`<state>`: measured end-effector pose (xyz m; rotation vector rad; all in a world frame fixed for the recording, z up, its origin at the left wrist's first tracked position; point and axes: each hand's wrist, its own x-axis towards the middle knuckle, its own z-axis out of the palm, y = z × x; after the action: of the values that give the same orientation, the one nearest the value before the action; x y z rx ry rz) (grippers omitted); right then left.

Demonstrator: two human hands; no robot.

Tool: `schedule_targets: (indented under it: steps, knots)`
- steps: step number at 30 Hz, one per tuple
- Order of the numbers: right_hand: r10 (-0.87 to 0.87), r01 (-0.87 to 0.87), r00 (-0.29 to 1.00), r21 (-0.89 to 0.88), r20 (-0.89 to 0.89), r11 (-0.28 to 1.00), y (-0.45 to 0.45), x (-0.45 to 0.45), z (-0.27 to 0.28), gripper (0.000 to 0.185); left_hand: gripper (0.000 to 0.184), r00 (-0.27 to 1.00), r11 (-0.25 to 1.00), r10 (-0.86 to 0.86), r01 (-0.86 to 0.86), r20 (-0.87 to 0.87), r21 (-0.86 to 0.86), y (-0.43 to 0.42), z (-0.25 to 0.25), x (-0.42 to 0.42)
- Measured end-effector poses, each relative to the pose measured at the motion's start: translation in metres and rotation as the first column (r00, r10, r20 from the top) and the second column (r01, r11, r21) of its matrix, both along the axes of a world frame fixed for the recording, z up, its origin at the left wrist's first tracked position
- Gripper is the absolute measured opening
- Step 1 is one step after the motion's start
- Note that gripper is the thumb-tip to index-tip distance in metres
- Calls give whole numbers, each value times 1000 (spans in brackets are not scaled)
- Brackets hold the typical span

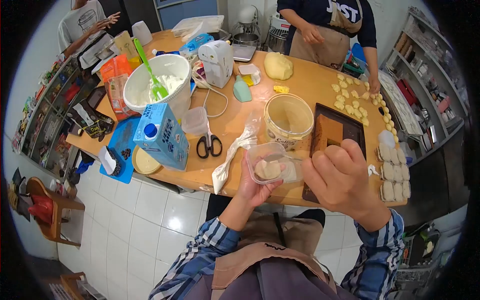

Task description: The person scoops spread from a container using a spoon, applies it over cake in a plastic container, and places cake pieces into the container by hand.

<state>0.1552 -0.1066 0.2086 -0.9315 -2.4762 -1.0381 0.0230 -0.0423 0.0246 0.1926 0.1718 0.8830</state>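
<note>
Held in my left hand (248,181) is a small clear plastic container (263,153) with a lump of beige paste (267,170) inside. My right hand (337,175) is closed in a fist, raised just right of the container; whatever its fingers hold is hidden. Behind the container stands an open cream-coloured tub (288,120). A brown cake block (327,131) rests on a dark tray (354,120), partly covered by my right hand. Left of my left hand lie a piping bag (240,145) with white filling and black-handled scissors (209,145).
At left stand a milk carton (162,137) and a white bowl (157,70) of cream with a green spatula (150,70). A dough ball (278,66) sits farther back. Across the table, a co-worker's hand (374,84) is among dough pieces (350,97). Filled moulds (394,172) line the right edge.
</note>
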Motion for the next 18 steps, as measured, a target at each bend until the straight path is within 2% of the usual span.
schedule_targets:
  steps: [4,7,10,13,16,18]
  knots:
    - [19,-18,1000,-49,23,999,0,1,-6,19,67,999,999,-31,31,12,-36,-2,0,-3]
    - [-7,8,1000,25,-28,1000,-4,-3,5,18,66,999,998,-21,19,-37,-60,-4,8,-2]
    - [30,-30,1000,-102,-7,994,0,-4,-9,15,65,998,999,-26,24,-50,-44,-6,7,-2]
    - [-39,38,999,-63,-13,997,-4,-4,3,14,66,999,999,-35,34,-33,-38,-7,14,-1]
    - [-8,6,1000,-177,-9,984,-5,-4,-6,24,67,998,998,-61,61,-8,-20,-8,4,-2]
    - [10,-13,999,-112,-35,994,-3,-4,-5,18,68,997,997,-74,74,6,-24,-7,2,-1]
